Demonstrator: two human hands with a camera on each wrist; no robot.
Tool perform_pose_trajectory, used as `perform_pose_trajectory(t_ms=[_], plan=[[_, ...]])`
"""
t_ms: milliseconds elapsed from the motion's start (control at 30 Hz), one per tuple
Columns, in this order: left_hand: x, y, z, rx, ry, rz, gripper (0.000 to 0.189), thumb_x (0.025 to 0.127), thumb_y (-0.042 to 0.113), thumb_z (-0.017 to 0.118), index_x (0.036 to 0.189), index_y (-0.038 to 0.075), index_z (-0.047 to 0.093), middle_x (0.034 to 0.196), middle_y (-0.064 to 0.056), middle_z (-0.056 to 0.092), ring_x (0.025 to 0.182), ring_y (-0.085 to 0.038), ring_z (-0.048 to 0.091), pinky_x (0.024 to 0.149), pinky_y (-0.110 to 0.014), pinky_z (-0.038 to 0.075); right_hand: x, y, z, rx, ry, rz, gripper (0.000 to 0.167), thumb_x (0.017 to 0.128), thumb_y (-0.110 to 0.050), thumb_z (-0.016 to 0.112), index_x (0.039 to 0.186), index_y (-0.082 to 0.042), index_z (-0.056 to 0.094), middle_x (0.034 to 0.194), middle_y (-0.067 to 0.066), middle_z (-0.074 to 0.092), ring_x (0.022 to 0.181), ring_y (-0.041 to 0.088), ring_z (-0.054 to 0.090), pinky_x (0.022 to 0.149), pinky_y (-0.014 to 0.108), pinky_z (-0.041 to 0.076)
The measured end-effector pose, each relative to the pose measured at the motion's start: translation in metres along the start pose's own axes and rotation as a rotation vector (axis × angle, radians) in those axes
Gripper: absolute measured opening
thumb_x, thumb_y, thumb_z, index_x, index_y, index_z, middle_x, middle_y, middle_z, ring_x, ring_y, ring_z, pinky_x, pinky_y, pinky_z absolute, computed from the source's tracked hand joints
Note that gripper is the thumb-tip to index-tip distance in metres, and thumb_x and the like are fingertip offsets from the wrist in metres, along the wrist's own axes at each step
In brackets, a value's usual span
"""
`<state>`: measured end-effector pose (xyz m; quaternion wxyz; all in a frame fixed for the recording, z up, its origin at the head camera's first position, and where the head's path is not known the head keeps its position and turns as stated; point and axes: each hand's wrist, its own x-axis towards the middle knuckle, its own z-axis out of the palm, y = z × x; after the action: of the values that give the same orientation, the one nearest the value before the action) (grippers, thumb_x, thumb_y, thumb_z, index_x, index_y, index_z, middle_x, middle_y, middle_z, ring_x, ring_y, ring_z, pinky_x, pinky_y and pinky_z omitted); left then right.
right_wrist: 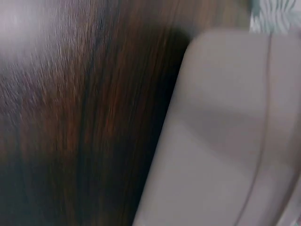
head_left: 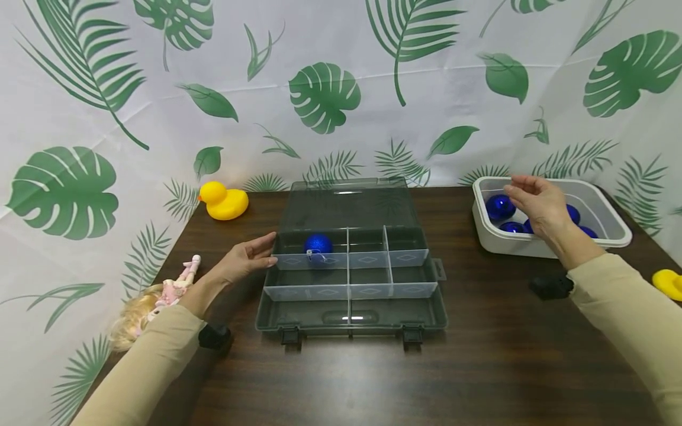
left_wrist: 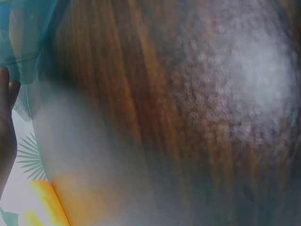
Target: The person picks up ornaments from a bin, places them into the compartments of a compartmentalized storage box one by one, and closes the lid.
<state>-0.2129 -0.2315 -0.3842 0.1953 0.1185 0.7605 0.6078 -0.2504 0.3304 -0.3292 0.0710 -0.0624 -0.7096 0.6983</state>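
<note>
A dark transparent organizer box (head_left: pixel 348 278) lies on the table with its lid raised at the back. One glittery blue ball ornament (head_left: pixel 318 243) sits in its back left compartment. My left hand (head_left: pixel 246 260) is at the box's left edge, fingers extended, fingertips touching or very near the side. In the left wrist view, fingers (left_wrist: pixel 5 94) show beside the see-through plastic. Over the white bin (head_left: pixel 517 244) hovers my right hand (head_left: pixel 540 207), fingers loosely bent, with nothing visible in them. Below it, several shiny blue ball ornaments (head_left: pixel 499 207) lie in the bin, partly hidden by the hand.
A yellow rubber duck (head_left: pixel 226 202) stands at the back left. A blond doll (head_left: pixel 173 290) lies at the left edge, partly behind the left forearm. Another yellow object (head_left: pixel 668 284) is at the far right. A leaf-print cloth (head_left: pixel 256 118) hangs behind the table.
</note>
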Motion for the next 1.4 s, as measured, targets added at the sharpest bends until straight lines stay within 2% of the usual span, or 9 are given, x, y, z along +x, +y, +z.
perform_pose_trajectory(t_ms=[200, 433, 633, 733, 900, 1033, 1167, 1233, 1400], plan=[[-0.001, 0.000, 0.001, -0.006, 0.003, -0.016, 0.069, 0.091, 0.002, 0.059, 0.147, -0.004, 0.019, 0.154, -0.021, 0.017, 0.137, -0.037, 0.026, 0.099, -0.027, 0.039, 0.014, 0.009, -0.018, -0.433, -0.024, -0.034, 0.042, 0.089, -0.028, 0.064, 0.121, -0.006, 0.051, 0.084, -0.029, 0.050, 0.078, -0.014, 0.047, 0.068, 0.002, 0.044], [0.000, 0.001, 0.001, -0.006, 0.003, -0.015, 0.069, 0.091, 0.001, 0.058, 0.147, -0.004, 0.019, 0.154, -0.021, 0.017, 0.137, -0.038, 0.027, 0.099, -0.028, 0.038, 0.028, 0.017, -0.023, -0.619, -0.085, -0.020, 0.061, 0.089, -0.031, 0.064, 0.130, 0.010, 0.044, 0.078, -0.033, 0.047, 0.076, -0.014, 0.042, 0.072, 0.009, 0.041], [0.001, 0.001, 0.001, -0.016, 0.005, -0.019, 0.069, 0.091, 0.001, 0.058, 0.147, -0.003, 0.019, 0.154, -0.020, 0.018, 0.137, -0.037, 0.027, 0.100, -0.028, 0.038, 0.034, 0.018, -0.019, -0.709, -0.172, 0.041, 0.069, 0.090, -0.037, 0.061, 0.135, 0.010, 0.039, 0.118, 0.015, 0.057, 0.100, 0.016, 0.052, 0.101, 0.051, 0.038], [0.001, 0.001, 0.001, -0.014, 0.008, -0.024, 0.069, 0.091, 0.002, 0.058, 0.148, -0.003, 0.019, 0.154, -0.020, 0.017, 0.138, -0.037, 0.027, 0.101, -0.030, 0.037, 0.036, 0.018, -0.016, -0.715, -0.211, 0.071, 0.070, 0.091, -0.035, 0.060, 0.138, 0.011, 0.035, 0.137, 0.034, 0.038, 0.120, 0.040, 0.041, 0.106, 0.056, 0.032], [0.001, 0.001, 0.000, 0.004, 0.008, -0.022, 0.069, 0.092, 0.004, 0.058, 0.148, -0.003, 0.019, 0.155, -0.019, 0.016, 0.138, -0.037, 0.025, 0.103, -0.033, 0.033, 0.039, 0.020, -0.014, -0.728, -0.231, 0.095, 0.066, 0.092, -0.027, 0.059, 0.138, 0.012, 0.032, 0.138, 0.036, 0.034, 0.125, 0.046, 0.036, 0.107, 0.056, 0.031], [0.001, 0.001, 0.000, 0.011, 0.006, -0.021, 0.068, 0.092, 0.004, 0.058, 0.147, -0.003, 0.019, 0.155, -0.019, 0.015, 0.139, -0.037, 0.024, 0.104, -0.035, 0.032, 0.039, 0.020, -0.014, -0.754, -0.234, 0.104, 0.068, 0.092, -0.030, 0.059, 0.138, 0.013, 0.032, 0.136, 0.035, 0.036, 0.113, 0.036, 0.047, 0.096, 0.037, 0.047], [0.002, 0.002, -0.001, 0.011, -0.003, -0.028, 0.068, 0.092, 0.005, 0.058, 0.148, -0.003, 0.019, 0.155, -0.018, 0.015, 0.139, -0.036, 0.024, 0.104, -0.036, 0.032, 0.037, 0.015, -0.016, -0.689, -0.238, 0.140, 0.069, 0.093, -0.030, 0.057, 0.139, 0.013, 0.029, 0.137, 0.034, 0.034, 0.084, 0.000, 0.054, 0.071, 0.011, 0.047], [0.002, 0.003, -0.002, 0.011, -0.010, -0.027, 0.068, 0.092, 0.005, 0.057, 0.148, -0.003, 0.019, 0.155, -0.018, 0.014, 0.139, -0.036, 0.024, 0.104, -0.036, 0.032, 0.035, 0.012, -0.017, -0.635, -0.232, 0.155, 0.070, 0.093, -0.029, 0.056, 0.140, 0.013, 0.026, 0.134, 0.031, 0.035, 0.074, -0.013, 0.047, 0.067, 0.008, 0.047], [0.003, 0.004, -0.004, 0.000, -0.014, -0.022, 0.067, 0.093, 0.003, 0.056, 0.148, -0.003, 0.018, 0.155, -0.020, 0.013, 0.139, -0.038, 0.023, 0.103, -0.035, 0.032, 0.034, 0.005, -0.018, -0.512, -0.217, 0.184, 0.074, 0.093, -0.032, 0.056, 0.142, 0.012, 0.022, 0.125, 0.019, 0.038, 0.073, -0.017, 0.048, 0.076, 0.010, 0.051]])
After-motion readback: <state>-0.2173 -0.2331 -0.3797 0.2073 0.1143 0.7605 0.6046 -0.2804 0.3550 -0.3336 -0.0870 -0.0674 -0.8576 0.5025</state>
